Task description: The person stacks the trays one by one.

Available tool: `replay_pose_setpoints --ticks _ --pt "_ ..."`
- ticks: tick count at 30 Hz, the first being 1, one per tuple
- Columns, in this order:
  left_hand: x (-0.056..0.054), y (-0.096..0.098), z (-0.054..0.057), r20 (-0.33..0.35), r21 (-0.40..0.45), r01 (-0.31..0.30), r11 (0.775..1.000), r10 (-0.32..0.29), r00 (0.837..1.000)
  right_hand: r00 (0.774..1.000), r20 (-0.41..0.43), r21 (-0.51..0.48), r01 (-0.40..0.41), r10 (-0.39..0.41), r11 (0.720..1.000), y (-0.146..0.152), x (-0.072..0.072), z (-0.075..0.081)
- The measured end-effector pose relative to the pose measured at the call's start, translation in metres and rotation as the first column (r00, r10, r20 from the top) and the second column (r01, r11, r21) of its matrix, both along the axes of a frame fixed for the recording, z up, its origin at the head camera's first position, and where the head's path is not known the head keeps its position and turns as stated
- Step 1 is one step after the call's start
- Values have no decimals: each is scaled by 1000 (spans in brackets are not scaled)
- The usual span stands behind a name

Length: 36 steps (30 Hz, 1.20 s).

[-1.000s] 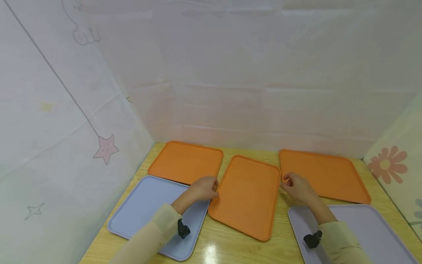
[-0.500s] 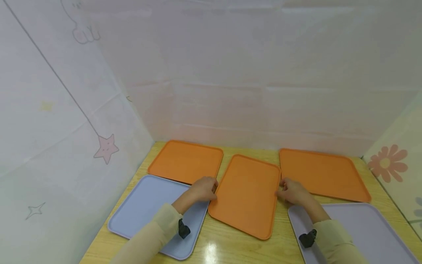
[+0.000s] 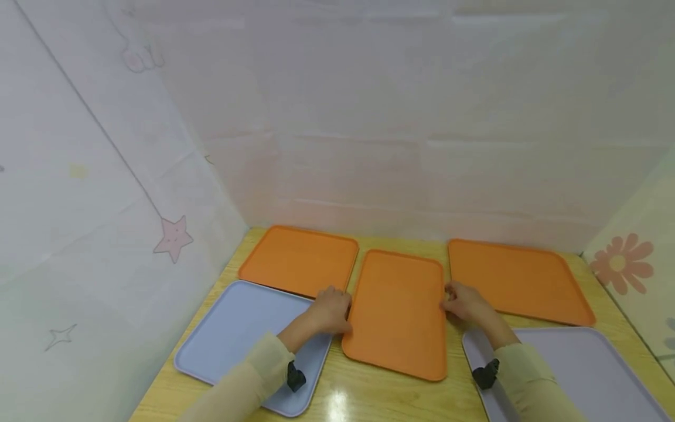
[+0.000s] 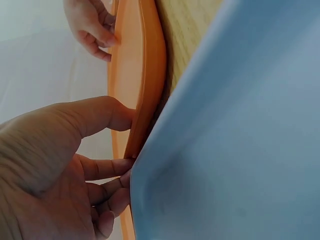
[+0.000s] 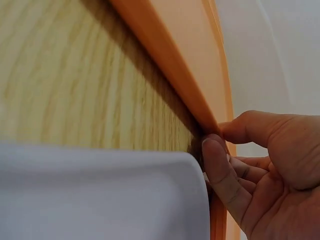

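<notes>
An orange tray [image 3: 398,310] lies in the middle of the wooden table, its long sides running away from me. My left hand [image 3: 328,312] pinches its left rim; in the left wrist view the thumb [image 4: 117,114] presses on the rim with the fingertips at its outer side. On the opposite rim, my right hand [image 3: 468,302] pinches with thumb and index finger, as the right wrist view shows. A blue tray [image 3: 237,328] lies under my left forearm. Below my right wrist is a pale purple tray [image 3: 575,363].
A second orange tray [image 3: 300,258] lies at the back left, and a third orange tray [image 3: 519,281] at the back right. White printed sheeting [image 3: 358,117] closes off the far side and both flanks of the wooden table [image 3: 364,390].
The middle orange tray has turned, its near end swinging right, so it lies straighter. My right hand came in to its right rim and took hold; my left hand stays at the left rim.
</notes>
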<state>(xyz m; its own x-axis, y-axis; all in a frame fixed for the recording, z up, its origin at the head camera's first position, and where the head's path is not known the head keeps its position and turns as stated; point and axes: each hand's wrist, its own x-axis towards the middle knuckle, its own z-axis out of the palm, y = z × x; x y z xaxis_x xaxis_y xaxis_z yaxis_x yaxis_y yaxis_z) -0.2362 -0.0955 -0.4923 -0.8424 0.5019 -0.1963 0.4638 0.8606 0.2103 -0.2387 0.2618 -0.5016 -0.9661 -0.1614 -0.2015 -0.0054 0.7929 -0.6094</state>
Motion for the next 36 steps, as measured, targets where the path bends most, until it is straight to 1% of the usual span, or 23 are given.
replay_pose_setpoints --ticks 4,9,12,15,17,19,21,23,27,31,33,36 --pt "6 2 -2 -17 -5 22 1000 -22 1000 1000 14 -15 17 -17 1000 -2 -4 -1" --pt "12 2 -4 -13 21 18 1000 -18 1000 998 46 -62 33 -30 998 -4 -5 -3" --pt "14 1 -5 -9 39 15 999 -14 1000 998 56 -58 41 -37 997 -4 -5 -4" --pt "15 1 -5 -13 40 15 999 -14 1000 998 55 -35 40 -38 999 -5 -5 -3" --pt "15 1 -5 -17 33 13 999 -12 1000 999 36 -3 25 -25 1000 -4 -5 -1" --pt "14 0 -5 -17 27 12 1000 -12 1000 1000 18 9 10 -11 1000 -3 -4 1" --pt "14 -1 -5 -14 27 12 1000 -12 1000 1000 3 -8 1 -1 1000 0 -2 2" --pt "14 -1 -6 -10 35 13 999 -13 1000 1000 -3 -52 -5 5 999 7 2 2" --pt "13 -2 -7 14 68 6 998 -7 1000 1000 -5 -121 -8 8 993 22 10 6" --pt "10 -3 -10 65 119 -21 993 14 998 1000 -20 -120 -8 6 993 37 19 13" --pt "7 -3 -11 98 159 -42 986 27 995 1000 -29 -125 -4 1 992 44 23 16" --pt "2 -3 -11 146 228 -69 971 36 989 999 -31 -129 6 -11 992 52 29 18"
